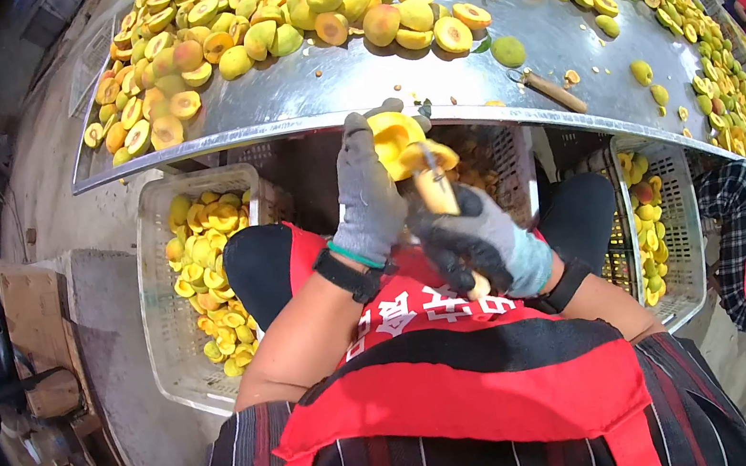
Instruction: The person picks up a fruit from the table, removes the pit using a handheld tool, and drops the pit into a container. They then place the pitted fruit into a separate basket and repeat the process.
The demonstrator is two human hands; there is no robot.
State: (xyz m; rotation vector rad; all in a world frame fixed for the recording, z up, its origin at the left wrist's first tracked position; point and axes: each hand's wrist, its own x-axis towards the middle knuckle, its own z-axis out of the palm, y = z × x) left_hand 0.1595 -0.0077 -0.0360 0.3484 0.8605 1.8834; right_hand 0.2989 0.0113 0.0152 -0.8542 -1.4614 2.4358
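In a grey glove, my left hand [366, 186] holds a yellow peach half [396, 141] with a hollow in its middle, near the table's front edge. My right hand [476, 242], gloved in grey and black, is closed around the wooden handle of a pitting tool [436, 193]. The tool's metal end meets a second yellow fruit piece [431, 159], right beside the half in my left hand. Where one piece ends and the other begins is partly hidden.
Peach halves [333, 27] are heaped on the metal table [276, 103]. Another wooden-handled tool [555, 94] lies near its edge. Crates of fruit stand at left [152, 304] and right [682, 235] of my legs. A co-worker in a plaid sleeve [736, 208] sits at far right.
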